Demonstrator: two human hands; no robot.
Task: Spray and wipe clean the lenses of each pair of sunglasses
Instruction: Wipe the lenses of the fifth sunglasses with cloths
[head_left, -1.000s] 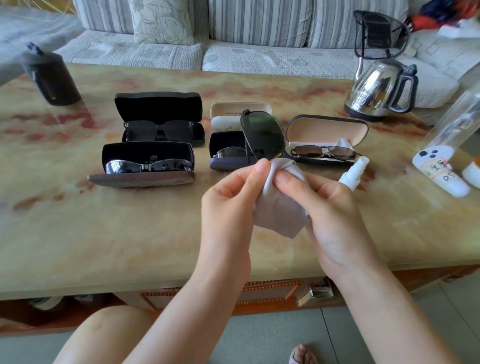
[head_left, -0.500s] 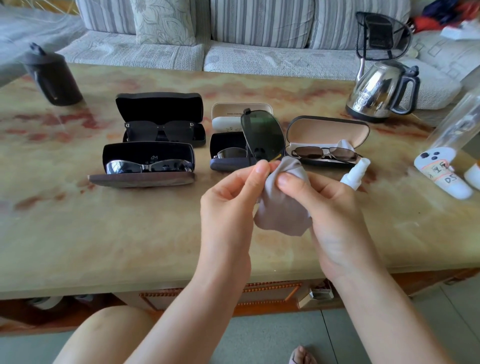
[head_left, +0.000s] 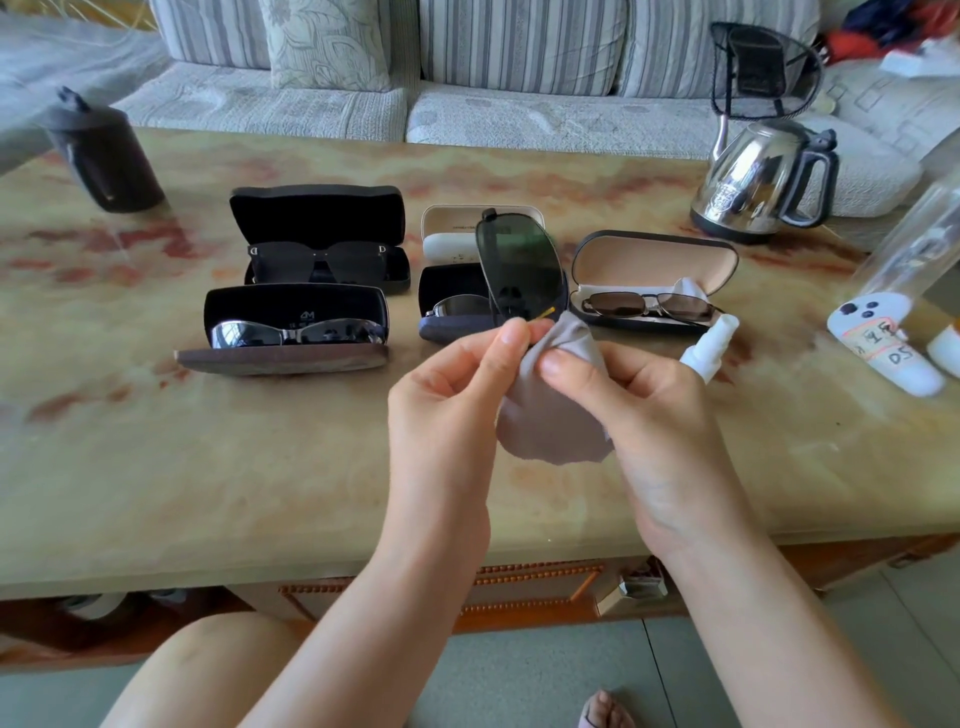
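The grey cloth (head_left: 550, 421) is shifted slightly since a second ago, pinched by the right hand (head_left: 660, 415) over the dark sunglasses (head_left: 519, 260), which are gripped upright above the tabletop (head_left: 208, 467) by the left hand (head_left: 447, 405).

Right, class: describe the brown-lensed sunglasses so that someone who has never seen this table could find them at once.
Start at the steel kettle at the far right of the table. Nearer the viewer and left of it lies an open case with a tan lining, and the sunglasses rest in it. Neighbouring cases are dark or white inside; only this pair has brown lenses.
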